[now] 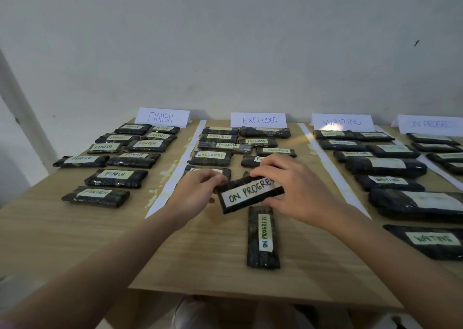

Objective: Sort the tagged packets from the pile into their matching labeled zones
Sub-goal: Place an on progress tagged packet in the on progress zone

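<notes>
Two hands held one ON PROGRESS packet (250, 193) just above the table (75, 233): the left hand (198, 193) pinched its left end, the right hand (295, 188) gripped its right. Best carried far right to the ON PROGRESS sign (429, 124), label up, clear of the WAITING packets (385, 166).

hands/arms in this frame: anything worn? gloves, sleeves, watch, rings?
Nothing visible. The left hand and right hand are bare: no gloves, rings or watch. Both forearms are bare to the frame edge, with no sleeve, wristband or marking in view.
</notes>
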Demonstrator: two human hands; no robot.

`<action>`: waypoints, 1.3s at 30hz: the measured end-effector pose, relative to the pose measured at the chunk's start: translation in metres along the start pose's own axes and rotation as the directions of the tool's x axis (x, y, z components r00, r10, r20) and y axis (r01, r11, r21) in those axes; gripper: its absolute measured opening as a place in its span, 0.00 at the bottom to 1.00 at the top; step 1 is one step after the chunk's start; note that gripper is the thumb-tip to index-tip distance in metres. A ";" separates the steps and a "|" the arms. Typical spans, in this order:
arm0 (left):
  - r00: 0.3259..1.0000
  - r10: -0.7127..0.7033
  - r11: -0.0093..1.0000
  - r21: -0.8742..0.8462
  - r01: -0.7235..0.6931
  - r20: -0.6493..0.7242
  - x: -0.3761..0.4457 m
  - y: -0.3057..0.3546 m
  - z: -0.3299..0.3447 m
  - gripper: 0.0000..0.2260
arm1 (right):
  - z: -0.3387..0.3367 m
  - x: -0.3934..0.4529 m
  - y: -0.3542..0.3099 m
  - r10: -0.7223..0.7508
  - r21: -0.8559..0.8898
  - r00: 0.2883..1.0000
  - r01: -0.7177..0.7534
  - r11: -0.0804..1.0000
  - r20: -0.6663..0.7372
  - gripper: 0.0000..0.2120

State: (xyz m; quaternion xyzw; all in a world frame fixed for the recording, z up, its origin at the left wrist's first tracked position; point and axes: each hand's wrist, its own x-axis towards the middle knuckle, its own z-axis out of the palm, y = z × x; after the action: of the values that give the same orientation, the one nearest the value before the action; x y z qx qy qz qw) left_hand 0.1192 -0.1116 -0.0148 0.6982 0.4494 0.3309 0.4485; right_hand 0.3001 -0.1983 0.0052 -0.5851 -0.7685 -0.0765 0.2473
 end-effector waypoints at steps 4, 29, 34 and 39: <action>0.997 -0.030 0.980 -0.193 0.042 0.064 0.001 0.018 0.018 0.14 | 0.001 -0.011 0.021 0.031 -0.099 0.986 -0.047 0.994 -0.165 0.26; 0.716 0.430 0.747 0.229 -0.625 0.550 0.073 0.182 0.384 0.10 | -0.167 -0.209 0.290 0.575 -0.204 0.774 -0.628 0.751 -0.266 0.25; 0.663 0.363 0.598 0.381 -0.705 0.655 0.089 0.182 0.425 0.16 | -0.167 -0.232 0.353 0.655 -0.176 0.740 -0.673 0.718 -0.152 0.25; 0.612 0.339 0.371 0.496 -0.785 0.715 0.104 0.181 0.439 0.17 | -0.161 -0.232 0.395 0.705 -0.116 0.709 -0.699 0.706 0.018 0.23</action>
State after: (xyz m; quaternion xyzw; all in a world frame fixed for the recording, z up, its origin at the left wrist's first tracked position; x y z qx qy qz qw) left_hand 0.5978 -0.1953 -0.0072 0.9890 0.1317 0.0460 0.0486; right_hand 0.7620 -0.3444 -0.0322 -0.8470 -0.4907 0.0025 0.2045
